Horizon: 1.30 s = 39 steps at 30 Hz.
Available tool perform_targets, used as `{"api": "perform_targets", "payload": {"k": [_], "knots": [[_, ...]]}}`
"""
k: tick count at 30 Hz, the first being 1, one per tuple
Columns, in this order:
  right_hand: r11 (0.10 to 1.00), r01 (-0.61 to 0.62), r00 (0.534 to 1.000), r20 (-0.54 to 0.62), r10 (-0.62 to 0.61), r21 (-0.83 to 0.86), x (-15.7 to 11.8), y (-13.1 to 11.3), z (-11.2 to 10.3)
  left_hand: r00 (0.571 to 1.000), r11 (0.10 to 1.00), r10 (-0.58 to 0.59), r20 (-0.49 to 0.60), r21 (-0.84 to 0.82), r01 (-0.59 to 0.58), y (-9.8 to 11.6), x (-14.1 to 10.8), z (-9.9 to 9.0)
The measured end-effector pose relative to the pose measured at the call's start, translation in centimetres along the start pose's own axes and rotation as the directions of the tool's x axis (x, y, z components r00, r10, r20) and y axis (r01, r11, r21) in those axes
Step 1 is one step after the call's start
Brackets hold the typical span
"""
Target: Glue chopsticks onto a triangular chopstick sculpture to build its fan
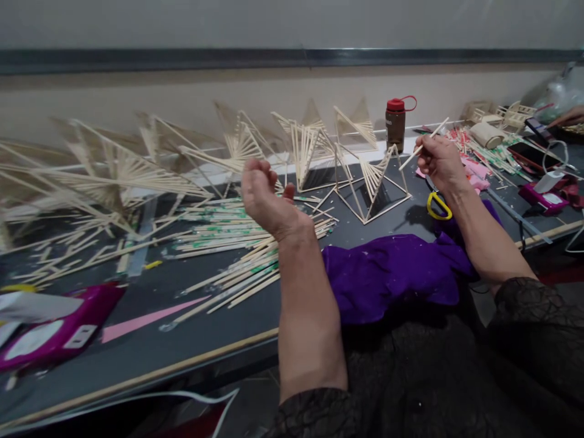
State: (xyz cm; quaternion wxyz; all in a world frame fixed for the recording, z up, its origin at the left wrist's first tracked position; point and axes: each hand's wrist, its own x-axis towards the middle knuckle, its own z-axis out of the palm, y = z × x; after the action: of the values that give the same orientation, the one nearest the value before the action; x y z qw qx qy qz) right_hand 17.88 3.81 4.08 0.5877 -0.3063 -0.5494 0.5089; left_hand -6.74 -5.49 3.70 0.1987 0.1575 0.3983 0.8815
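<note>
My right hand [438, 163] is raised over the table, pinching a slim wooden chopstick [412, 158] that slants up to the right. Just left of it stands a small frame of glued sticks [373, 182], with a fan of sticks in its middle; the chopstick's lower end is close to its top corner. My left hand [267, 198] hovers above a pile of chopsticks [219, 228], some in green-printed clear wrappers. Its fingers curl loosely with gaps between them, and nothing shows in them. Yellow-handled scissors [438, 207] lie below my right hand.
Larger stick frames [114, 176] line the wall at left and centre. A red-capped bottle [395, 125] stands behind. Purple cloth [392, 274] lies at the front edge. Magenta packs [59, 322] lie at left and right. Another person's hand [568, 115] shows far right, near phones.
</note>
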Motion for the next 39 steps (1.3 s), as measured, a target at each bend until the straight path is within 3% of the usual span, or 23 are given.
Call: {"api": "perform_targets", "payload": {"k": [2, 3, 4, 6, 8, 9, 11, 20, 26, 29, 34, 36, 39], "knots": [[1.000, -0.006, 0.999, 0.037, 0.006, -0.003, -0.2, 0.0, 0.3, 0.986, 0.993, 0.034, 0.161, 0.109, -0.052, -0.7, -0.8, 0.2], [1.000, -0.008, 0.998, 0.058, 0.009, -0.009, -0.3, 0.1, 0.5, 0.962, 0.982, -0.008, 0.274, 0.185, -0.045, -1.1, -1.4, 0.3], [1.000, -0.009, 0.997, 0.079, 0.011, -0.016, -0.5, 0.1, 0.7, 0.914, 0.963, -0.083, 0.396, 0.266, -0.028, -1.4, -2.0, 0.4], [1.000, -0.007, 0.991, 0.132, 0.010, -0.029, -1.0, 0.1, 1.2, 0.750, 0.906, -0.298, 0.590, 0.422, 0.027, -1.7, -3.5, 0.6], [0.999, -0.005, 0.983, 0.184, 0.012, -0.037, -1.5, 0.0, 1.8, 0.603, 0.858, -0.442, 0.664, 0.510, 0.068, -1.8, -4.6, 0.7], [0.999, -0.007, 0.979, 0.202, 0.016, -0.043, -1.8, -0.1, 2.1, 0.563, 0.845, -0.476, 0.676, 0.528, 0.082, -1.8, -5.0, 0.7], [0.998, -0.016, 0.975, 0.222, 0.030, -0.063, -2.2, -0.2, 2.6, 0.532, 0.838, -0.498, 0.685, 0.538, 0.092, -1.7, -5.3, 0.7], [0.997, -0.033, 0.965, 0.258, 0.050, -0.067, -2.6, 0.4, 3.3, 0.481, 0.809, -0.551, 0.682, 0.577, 0.108, -1.7, -5.4, 0.8], [0.999, 0.012, 0.999, 0.032, -0.014, 0.051, -1.9, 0.1, 3.1, 0.478, 0.808, -0.557, 0.679, 0.576, 0.124, -1.7, -5.5, 0.8], [0.998, 0.046, 0.999, -0.016, -0.045, 0.042, -1.0, -0.2, 3.1, 0.479, 0.804, -0.559, 0.677, 0.583, 0.114, -1.9, -5.6, 0.8], [0.997, 0.075, 0.996, 0.058, -0.074, -0.019, 0.5, -1.2, 4.4, 0.502, 0.809, -0.546, 0.671, 0.577, 0.110, -1.9, -5.3, 0.7], [0.996, 0.075, 0.992, 0.105, -0.070, -0.045, 1.3, -1.8, 5.1, 0.558, 0.810, -0.522, 0.645, 0.580, 0.087, -1.7, -4.8, 0.6], [0.994, 0.073, 0.987, 0.147, -0.060, -0.086, 3.2, -2.7, 5.9, 0.732, 0.822, -0.397, 0.554, 0.569, 0.015, -1.4, -3.5, 0.0]]}}
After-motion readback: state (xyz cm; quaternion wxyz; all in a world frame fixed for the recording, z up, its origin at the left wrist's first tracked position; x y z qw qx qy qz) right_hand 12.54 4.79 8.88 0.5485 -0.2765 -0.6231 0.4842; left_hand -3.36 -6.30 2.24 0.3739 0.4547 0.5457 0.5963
